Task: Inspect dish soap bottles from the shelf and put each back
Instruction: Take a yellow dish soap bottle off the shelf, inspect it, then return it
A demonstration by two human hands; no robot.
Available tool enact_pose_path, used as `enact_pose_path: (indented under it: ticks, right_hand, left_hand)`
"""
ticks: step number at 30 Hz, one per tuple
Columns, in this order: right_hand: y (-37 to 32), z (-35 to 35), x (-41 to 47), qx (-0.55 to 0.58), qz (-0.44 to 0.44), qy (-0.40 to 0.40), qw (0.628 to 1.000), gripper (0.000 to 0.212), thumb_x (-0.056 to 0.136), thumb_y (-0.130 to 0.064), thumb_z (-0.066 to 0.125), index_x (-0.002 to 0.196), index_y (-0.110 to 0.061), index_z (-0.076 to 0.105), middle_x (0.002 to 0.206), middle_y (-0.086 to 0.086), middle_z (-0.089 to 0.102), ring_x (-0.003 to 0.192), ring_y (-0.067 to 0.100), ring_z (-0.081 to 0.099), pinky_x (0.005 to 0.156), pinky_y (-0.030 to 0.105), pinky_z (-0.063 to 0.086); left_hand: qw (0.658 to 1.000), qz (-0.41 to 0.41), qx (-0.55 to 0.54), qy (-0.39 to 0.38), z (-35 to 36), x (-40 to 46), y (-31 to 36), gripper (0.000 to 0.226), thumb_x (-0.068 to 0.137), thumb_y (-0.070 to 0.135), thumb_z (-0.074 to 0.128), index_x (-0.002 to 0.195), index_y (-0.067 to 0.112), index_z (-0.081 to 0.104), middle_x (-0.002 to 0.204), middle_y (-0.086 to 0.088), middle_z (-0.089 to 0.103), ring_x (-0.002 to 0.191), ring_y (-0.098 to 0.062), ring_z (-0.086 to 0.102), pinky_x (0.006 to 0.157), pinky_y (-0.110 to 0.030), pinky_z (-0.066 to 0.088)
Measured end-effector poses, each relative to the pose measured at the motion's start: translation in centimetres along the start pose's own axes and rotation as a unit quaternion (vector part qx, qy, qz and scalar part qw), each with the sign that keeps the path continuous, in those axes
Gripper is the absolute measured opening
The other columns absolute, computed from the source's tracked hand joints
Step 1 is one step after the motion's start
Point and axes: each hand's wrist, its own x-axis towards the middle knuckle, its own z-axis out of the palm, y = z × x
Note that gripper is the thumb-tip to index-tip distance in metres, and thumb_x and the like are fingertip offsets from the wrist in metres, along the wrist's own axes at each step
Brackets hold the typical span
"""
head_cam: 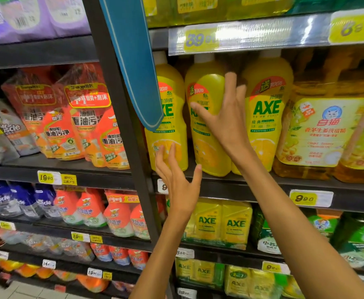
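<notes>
Item: middle AXE bottle (207, 126), standing on the shelf (263, 182) between 2 matching bottles. Right hand (226, 117) is spreading wide at its 3 o'clock flank; left hand (176, 182) is hovering wide at 7 o'clock. Neither grip is holding anything. Risk: tight packing, so pulling could be toppling neighbours.

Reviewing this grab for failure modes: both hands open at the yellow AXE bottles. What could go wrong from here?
1. The middle AXE bottle leans, its base close to the shelf edge; the right hand has spread fingers on it without gripping, so it might tip forward.
2. It stands tight against the right AXE bottle, which could get dragged along.
3. The left hand hovers near the left AXE bottle, maybe too low to catch a fall.
</notes>
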Motion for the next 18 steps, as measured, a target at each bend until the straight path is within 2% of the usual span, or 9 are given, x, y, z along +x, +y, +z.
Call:
enact_pose_path:
  ticks: [2,4,7,9,11,13,14,16,18]
  right_hand:
    - [0.5,0.4,-0.7,-0.013,-0.003,-0.005,1.0,0.078,0.086,-0.038,0.07,0.143,-0.003,0.031,0.118,0.018,0.049,0.103,0.031,0.052,0.08,0.029,0.038]
    - [0.5,0.5,-1.4,-0.021,-0.024,0.025,0.999,0.077,0.09,-0.035,0.065,0.147,-0.001,0.027,0.123,0.02,0.051,0.107,0.033,0.054,0.081,0.031,0.04]
    - [0.4,0.2,-2.2,0.006,-0.046,0.065,0.997,0.077,0.091,-0.032,0.065,0.149,-0.002,0.024,0.138,0.018,0.048,0.117,0.024,0.051,0.085,0.029,0.045]
    - [0.3,-0.4,-2.4,0.057,-0.033,0.068,0.995,0.079,0.09,-0.032,0.067,0.15,-0.005,0.024,0.148,0.012,0.042,0.127,0.017,0.045,0.091,0.022,0.041]
    - [0.1,-1.2,-2.6,0.121,-0.004,0.061,0.991,0.08,0.089,-0.033,0.067,0.151,-0.008,0.024,0.152,0.004,0.038,0.132,0.013,0.044,0.097,0.02,0.041]
    - [-0.2,-2.2,-2.8,0.2,0.025,0.045,0.978,0.077,0.088,-0.028,0.068,0.15,-0.008,0.026,0.15,-0.001,0.038,0.128,0.003,0.045,0.101,0.018,0.042]
    - [-0.3,-2.6,-3.0,0.248,0.045,0.03,0.967,0.076,0.088,-0.024,0.069,0.15,-0.008,0.028,0.149,0.002,0.039,0.125,0.003,0.048,0.1,0.021,0.045]
    - [-0.5,-3.5,-3.5,0.345,0.088,-0.006,0.934,0.072,0.088,-0.015,0.069,0.149,-0.01,0.03,0.143,0.009,0.048,0.119,0.011,0.058,0.093,0.03,0.053]
    - [-0.5,-4.1,-4.2,0.413,0.124,-0.04,0.901,0.068,0.088,-0.01,0.069,0.147,-0.013,0.035,0.13,0.009,0.059,0.108,0.013,0.066,0.08,0.026,0.056]
  left_hand:
    - [1.0,0.029,-0.003,0.001,-0.3,0.0,0.2,0.069,0.085,0.018,0.068,0.144,0.012,0.031,0.152,-0.007,0.016,0.141,-0.016,0.008,0.114,-0.029,0.015]
    - [0.999,0.049,-0.005,-0.016,-0.4,0.0,0.4,0.064,0.087,0.016,0.066,0.142,0.008,0.034,0.152,-0.007,0.019,0.142,-0.014,0.009,0.114,-0.02,0.012]
    - [0.998,0.041,-0.049,-0.019,-0.8,-0.4,0.4,0.06,0.089,0.02,0.059,0.141,0.006,0.035,0.149,-0.004,0.024,0.142,-0.013,0.014,0.111,-0.01,0.011]
    - [0.996,0.027,-0.076,-0.03,-1.3,-0.7,0.5,0.057,0.089,0.025,0.055,0.141,0.009,0.036,0.147,0.001,0.028,0.14,-0.009,0.018,0.111,-0.01,0.014]
    - [0.987,-0.031,-0.138,-0.073,-1.7,-1.0,1.0,0.052,0.089,0.033,0.052,0.138,0.022,0.038,0.143,0.01,0.036,0.136,-0.004,0.029,0.11,-0.018,0.024]
    - [0.949,-0.119,-0.267,-0.118,-2.4,-1.4,1.6,0.046,0.084,0.044,0.057,0.127,0.034,0.045,0.129,0.017,0.054,0.122,0.0,0.049,0.1,-0.023,0.043]
    - [0.923,-0.157,-0.321,-0.143,-2.8,-1.5,1.7,0.051,0.078,0.054,0.063,0.123,0.033,0.05,0.121,0.014,0.063,0.114,-0.004,0.058,0.09,-0.023,0.05]
    - [0.876,-0.215,-0.378,-0.207,-3.7,-1.6,1.5,0.076,0.058,0.069,0.074,0.119,0.026,0.056,0.112,0.005,0.071,0.104,-0.014,0.066,0.077,-0.025,0.055]
    - [0.853,-0.226,-0.389,-0.264,-4.3,-2.0,1.4,0.077,0.053,0.069,0.076,0.114,0.026,0.059,0.107,0.005,0.073,0.099,-0.014,0.069,0.072,-0.024,0.056]
